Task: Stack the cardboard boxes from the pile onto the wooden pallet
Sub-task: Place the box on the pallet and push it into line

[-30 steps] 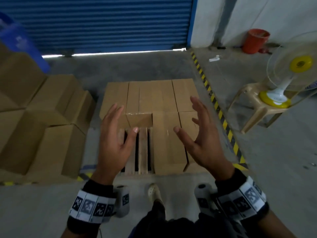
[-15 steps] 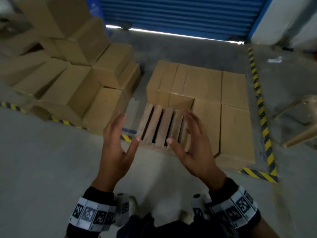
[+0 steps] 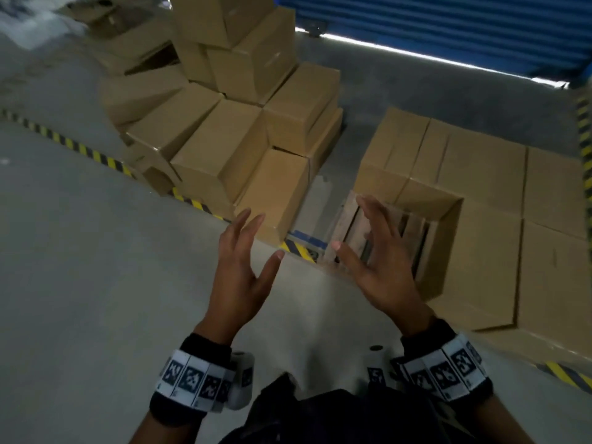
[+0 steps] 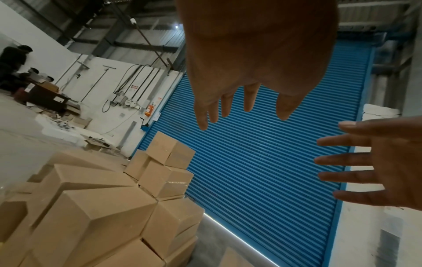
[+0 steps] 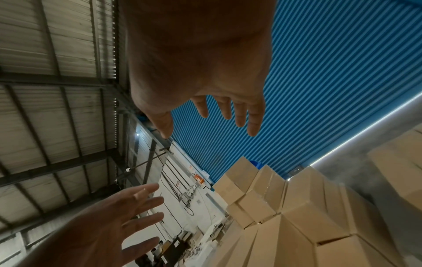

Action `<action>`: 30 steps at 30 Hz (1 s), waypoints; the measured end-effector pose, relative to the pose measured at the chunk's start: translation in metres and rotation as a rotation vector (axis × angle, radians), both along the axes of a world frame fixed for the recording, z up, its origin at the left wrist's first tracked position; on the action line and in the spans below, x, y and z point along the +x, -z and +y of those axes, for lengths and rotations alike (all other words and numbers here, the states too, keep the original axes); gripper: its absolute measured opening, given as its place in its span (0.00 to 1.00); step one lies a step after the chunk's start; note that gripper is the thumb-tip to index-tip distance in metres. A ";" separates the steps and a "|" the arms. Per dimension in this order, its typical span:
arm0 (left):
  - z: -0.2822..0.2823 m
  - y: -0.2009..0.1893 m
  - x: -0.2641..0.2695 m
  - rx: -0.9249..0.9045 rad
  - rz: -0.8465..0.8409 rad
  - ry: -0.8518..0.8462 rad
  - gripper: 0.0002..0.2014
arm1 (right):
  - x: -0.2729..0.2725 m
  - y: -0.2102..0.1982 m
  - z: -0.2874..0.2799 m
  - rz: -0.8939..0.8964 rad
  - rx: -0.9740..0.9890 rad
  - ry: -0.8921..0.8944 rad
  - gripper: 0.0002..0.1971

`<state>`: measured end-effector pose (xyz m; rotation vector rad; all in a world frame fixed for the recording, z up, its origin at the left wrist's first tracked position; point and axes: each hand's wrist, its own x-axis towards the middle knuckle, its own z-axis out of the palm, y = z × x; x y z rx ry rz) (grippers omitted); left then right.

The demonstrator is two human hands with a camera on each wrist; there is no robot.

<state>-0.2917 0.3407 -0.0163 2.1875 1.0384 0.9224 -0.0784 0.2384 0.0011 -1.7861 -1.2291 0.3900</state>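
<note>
A pile of brown cardboard boxes lies tumbled on the floor at upper left, also seen low in the left wrist view and the right wrist view. To the right, a wooden pallet carries a flat layer of boxes, with bare slats showing at its near left corner. My left hand and right hand are raised in front of me, palms facing each other, fingers straight and spread. Both hold nothing and touch no box.
A blue roller shutter closes the back wall. Yellow-black hazard tape runs along the grey concrete floor. In the left wrist view a person stands at a cluttered desk far left.
The view has swung left, so the box pile now fills the upper left and the pallet sits at right. Both hands stay empty and spread, now nearer the pile.
</note>
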 end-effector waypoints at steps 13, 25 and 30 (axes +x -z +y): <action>0.228 0.010 0.054 0.023 0.013 0.005 0.30 | 0.059 0.029 0.204 0.000 -0.034 -0.016 0.40; 0.440 -0.047 0.130 0.044 0.037 -0.034 0.32 | 0.143 -0.020 0.428 0.014 0.039 -0.087 0.38; 0.537 -0.066 0.130 0.077 0.024 -0.060 0.31 | 0.144 -0.041 0.517 0.017 0.072 -0.091 0.36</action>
